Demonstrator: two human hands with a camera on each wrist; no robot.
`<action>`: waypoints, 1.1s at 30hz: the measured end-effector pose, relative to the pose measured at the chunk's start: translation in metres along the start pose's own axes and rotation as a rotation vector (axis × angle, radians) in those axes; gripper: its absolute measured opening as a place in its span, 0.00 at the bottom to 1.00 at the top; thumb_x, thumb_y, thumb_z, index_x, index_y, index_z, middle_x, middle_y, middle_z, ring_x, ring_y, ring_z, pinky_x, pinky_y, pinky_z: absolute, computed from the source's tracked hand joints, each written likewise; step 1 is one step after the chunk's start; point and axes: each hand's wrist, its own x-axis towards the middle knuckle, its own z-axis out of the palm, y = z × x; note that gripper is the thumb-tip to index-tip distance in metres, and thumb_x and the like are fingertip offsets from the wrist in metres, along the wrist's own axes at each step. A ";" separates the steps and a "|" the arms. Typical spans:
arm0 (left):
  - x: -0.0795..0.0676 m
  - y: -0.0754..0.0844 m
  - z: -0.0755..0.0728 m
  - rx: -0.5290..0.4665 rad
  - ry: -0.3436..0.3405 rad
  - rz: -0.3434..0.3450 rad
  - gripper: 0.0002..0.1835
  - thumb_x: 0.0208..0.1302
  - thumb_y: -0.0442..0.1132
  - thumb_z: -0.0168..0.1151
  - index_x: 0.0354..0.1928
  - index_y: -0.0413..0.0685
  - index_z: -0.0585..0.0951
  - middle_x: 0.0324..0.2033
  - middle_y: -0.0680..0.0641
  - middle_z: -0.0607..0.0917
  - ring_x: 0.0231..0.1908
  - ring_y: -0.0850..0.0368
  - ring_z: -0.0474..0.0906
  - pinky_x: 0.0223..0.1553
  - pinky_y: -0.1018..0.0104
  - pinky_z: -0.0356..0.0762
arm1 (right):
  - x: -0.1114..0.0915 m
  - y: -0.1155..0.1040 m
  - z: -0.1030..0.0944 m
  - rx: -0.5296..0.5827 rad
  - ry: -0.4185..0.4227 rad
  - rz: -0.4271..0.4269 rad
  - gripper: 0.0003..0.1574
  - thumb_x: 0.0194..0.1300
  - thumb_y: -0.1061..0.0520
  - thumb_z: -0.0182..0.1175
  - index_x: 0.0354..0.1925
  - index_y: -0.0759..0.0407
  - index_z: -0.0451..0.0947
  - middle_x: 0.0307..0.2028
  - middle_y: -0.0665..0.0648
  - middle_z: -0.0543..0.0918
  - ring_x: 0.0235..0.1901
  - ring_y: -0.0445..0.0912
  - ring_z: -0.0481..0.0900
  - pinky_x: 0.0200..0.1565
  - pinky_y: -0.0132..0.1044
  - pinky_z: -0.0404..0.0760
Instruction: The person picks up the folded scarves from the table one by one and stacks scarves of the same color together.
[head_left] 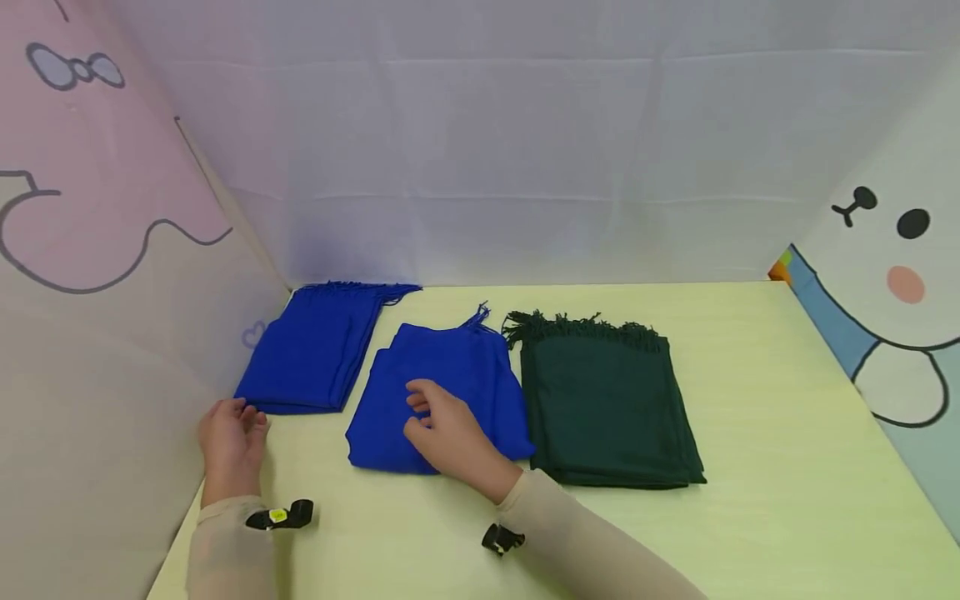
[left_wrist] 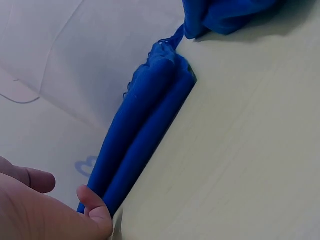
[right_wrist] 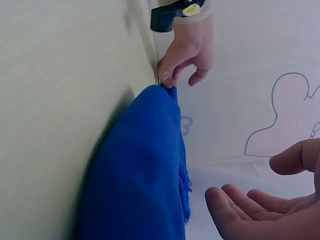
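Observation:
At the far left of the table lies a folded blue fringed scarf [head_left: 300, 354], its fringe toward the back wall. My left hand [head_left: 235, 437] pinches its near left corner between thumb and finger; the left wrist view shows the folded layers edge-on beyond those fingers. Beside it lies a second blue scarf [head_left: 457, 358], folded less evenly, with a tuft of fringe at its back. Above this one hovers my right hand [head_left: 453, 433], fingers loosely bent and holding nothing. The right wrist view shows that hand apart from the cloth.
A dark green fringed scarf [head_left: 607, 408] lies folded to the right of the second blue one. The pale yellow table [head_left: 787, 458] is bordered by a printed left wall [head_left: 97, 375], a white back wall [head_left: 487, 150] and a printed right wall [head_left: 900, 358].

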 end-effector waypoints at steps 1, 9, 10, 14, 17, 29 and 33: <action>0.001 -0.001 0.000 0.021 0.004 0.003 0.27 0.74 0.34 0.50 0.70 0.58 0.58 0.46 0.55 0.63 0.40 0.62 0.65 0.33 0.72 0.73 | 0.005 -0.001 0.002 0.024 -0.016 0.014 0.30 0.69 0.57 0.51 0.69 0.53 0.67 0.60 0.56 0.78 0.58 0.47 0.76 0.58 0.40 0.77; 0.011 -0.004 0.008 0.299 0.034 0.119 0.23 0.72 0.36 0.51 0.68 0.45 0.65 0.38 0.56 0.68 0.28 0.64 0.65 0.26 0.75 0.65 | 0.054 0.004 0.012 0.536 -0.187 0.238 0.29 0.74 0.55 0.54 0.69 0.65 0.65 0.62 0.61 0.75 0.62 0.52 0.75 0.64 0.45 0.73; 0.012 -0.005 0.009 0.327 0.046 0.141 0.23 0.71 0.36 0.52 0.67 0.44 0.66 0.35 0.56 0.69 0.26 0.64 0.64 0.26 0.75 0.64 | 0.059 0.006 0.013 0.625 -0.203 0.267 0.30 0.75 0.56 0.53 0.70 0.67 0.63 0.63 0.63 0.74 0.64 0.54 0.73 0.65 0.46 0.72; 0.016 -0.013 0.011 0.398 0.038 0.181 0.28 0.70 0.36 0.52 0.71 0.39 0.63 0.52 0.45 0.77 0.46 0.62 0.75 0.48 0.77 0.72 | 0.072 0.014 0.018 0.913 -0.236 0.384 0.35 0.77 0.57 0.51 0.74 0.69 0.54 0.69 0.72 0.64 0.70 0.63 0.63 0.68 0.52 0.67; 0.019 -0.022 0.014 0.463 0.014 0.224 0.33 0.71 0.36 0.51 0.74 0.33 0.57 0.73 0.39 0.59 0.70 0.55 0.57 0.70 0.69 0.57 | 0.077 0.021 0.022 1.075 -0.217 0.470 0.39 0.74 0.59 0.52 0.75 0.70 0.49 0.70 0.76 0.59 0.71 0.67 0.59 0.68 0.55 0.65; 0.027 -0.017 0.017 0.737 -0.016 0.408 0.31 0.76 0.47 0.48 0.72 0.35 0.60 0.71 0.35 0.63 0.71 0.42 0.58 0.72 0.51 0.56 | 0.104 0.025 0.046 1.198 -0.160 0.549 0.44 0.73 0.55 0.52 0.75 0.73 0.45 0.71 0.80 0.53 0.70 0.72 0.55 0.66 0.62 0.64; 0.027 -0.009 0.016 0.525 0.041 0.350 0.27 0.75 0.44 0.50 0.69 0.37 0.64 0.64 0.41 0.69 0.57 0.52 0.70 0.57 0.66 0.70 | 0.111 0.021 0.053 1.155 -0.205 0.561 0.45 0.73 0.55 0.51 0.75 0.75 0.42 0.71 0.80 0.53 0.70 0.71 0.56 0.66 0.62 0.64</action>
